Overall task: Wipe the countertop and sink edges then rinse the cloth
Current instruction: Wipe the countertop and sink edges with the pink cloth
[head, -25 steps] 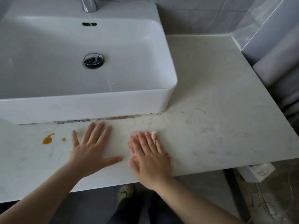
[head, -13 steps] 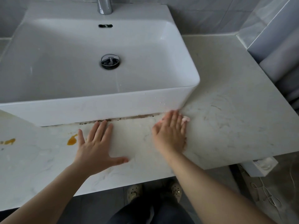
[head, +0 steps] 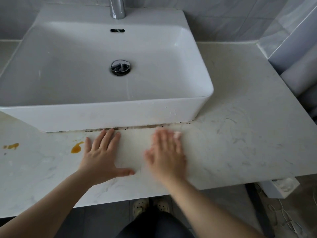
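Cloth (head: 177,134) under flat right hand (head: 167,153) slid left from sink (head: 103,115) corner; left hand (head: 101,155) stays splayed.

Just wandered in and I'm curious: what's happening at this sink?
A person is wiping the countertop in front of the white sink. Their right hand presses flat on a small cloth, of which only a pale corner shows past the fingertips; the hand looks blurred. The left hand rests flat on the countertop beside it. Orange stains lie to the left, unwiped, and dark grime lines the seam under the sink.
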Tool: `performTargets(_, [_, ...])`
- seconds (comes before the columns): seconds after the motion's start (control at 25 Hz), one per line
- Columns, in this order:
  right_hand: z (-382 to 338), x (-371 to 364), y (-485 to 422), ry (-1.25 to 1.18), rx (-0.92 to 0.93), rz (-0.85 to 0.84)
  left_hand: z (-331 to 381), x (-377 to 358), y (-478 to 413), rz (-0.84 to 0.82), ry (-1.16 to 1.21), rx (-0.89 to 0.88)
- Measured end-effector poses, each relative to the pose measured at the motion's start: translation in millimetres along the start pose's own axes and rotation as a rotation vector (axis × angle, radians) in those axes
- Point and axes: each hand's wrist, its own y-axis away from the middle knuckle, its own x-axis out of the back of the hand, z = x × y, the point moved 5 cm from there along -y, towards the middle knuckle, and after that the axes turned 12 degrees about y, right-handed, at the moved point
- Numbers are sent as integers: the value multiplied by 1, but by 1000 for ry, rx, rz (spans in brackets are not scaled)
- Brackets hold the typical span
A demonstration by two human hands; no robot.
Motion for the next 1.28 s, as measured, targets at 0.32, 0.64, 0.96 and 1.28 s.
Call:
performTargets(0.32, [146,-4,-12,48,-315,18,0,1,-1,-46,7,42])
performTargets(0.64, [-26,0,44,81,333,47,-4,6,1,-52,-38,-39])
performTargets(0.96, [-18,7,11,-9,-315,-32,-73,27,28,58,-27,31])
performTargets(1.28, [-11,0,12,38,-284,-89,-126,26,42,-1,94,112])
